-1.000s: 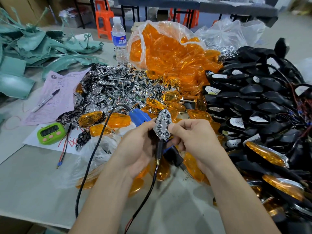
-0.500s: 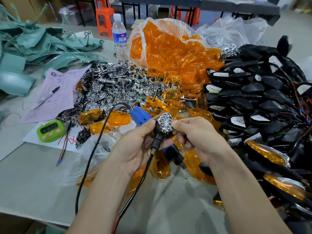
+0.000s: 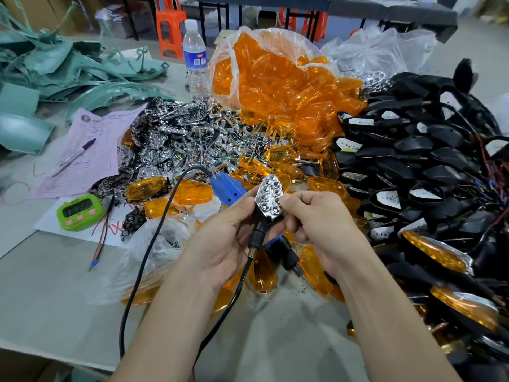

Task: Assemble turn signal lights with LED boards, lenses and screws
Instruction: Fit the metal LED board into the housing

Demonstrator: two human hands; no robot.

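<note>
A black turn signal housing with a chrome reflector (image 3: 269,198) seated in its face is held upright above the table, its black stem and wire trailing down toward me. My left hand (image 3: 225,238) grips the housing's stem and lower body. My right hand (image 3: 311,221) pinches the reflector's right edge with thumb and fingers. Loose orange lenses (image 3: 190,193) lie on the table behind and under my hands. A heap of chrome reflectors (image 3: 181,142) sits beyond them, and a pile of black housings (image 3: 429,172) fills the right side.
A blue electric screwdriver (image 3: 230,188) with a black cable lies just behind my hands. A clear bag of orange lenses (image 3: 264,75) and a water bottle (image 3: 195,59) stand at the back. A green timer (image 3: 79,212), a pink sheet with a pen (image 3: 73,157) and green plastic parts (image 3: 55,67) lie left.
The housing has tilted so the reflector faces up toward me more fully, and my hands have shifted slightly on it. Both hands keep hold of it.
</note>
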